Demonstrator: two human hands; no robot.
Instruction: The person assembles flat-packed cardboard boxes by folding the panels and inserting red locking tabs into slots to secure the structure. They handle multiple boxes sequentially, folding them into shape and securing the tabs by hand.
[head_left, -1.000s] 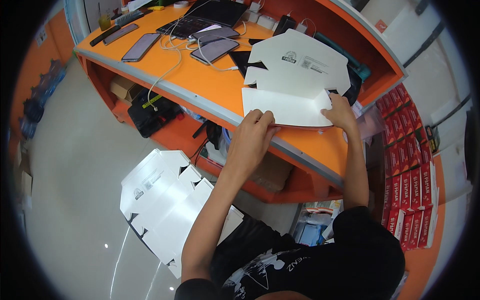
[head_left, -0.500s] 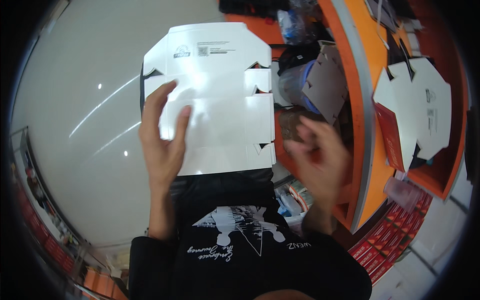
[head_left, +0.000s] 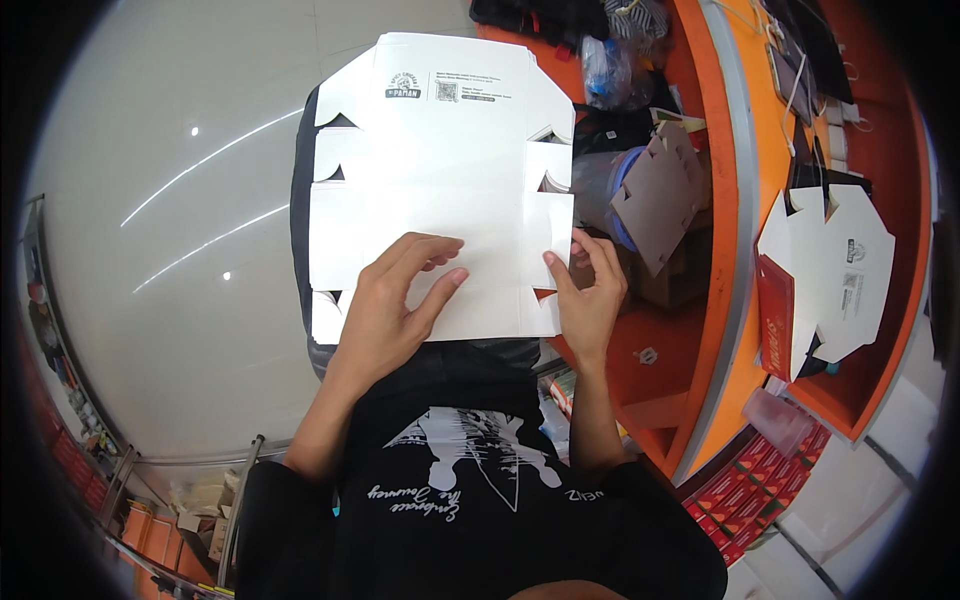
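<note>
A stack of flat white cardboard box blanks (head_left: 450, 180) with notched sides and small dark print near the far end lies in front of me, over my lap. My left hand (head_left: 395, 305) is open above the near part of the stack, its thumb and fingers apart and nothing between them. At the stack's right edge, my right hand (head_left: 592, 300) grips the rim of a box blank, thumb on top and fingers around the side. How many sheets it pinches is hidden.
To the right runs an orange counter (head_left: 745, 300) with a grey edge. A folded white box (head_left: 850, 270) with a red side stands on the right. Beside the stack are a brown-grey cardboard piece (head_left: 660, 195) and a clear plastic bag (head_left: 607, 75). Red boxes (head_left: 755, 490) are stacked lower right.
My right hand has come left from beside the counter onto the stack's right edge and closed there. My left hand has shifted toward me and rightward over the blanks. The whole view has shifted slightly.
</note>
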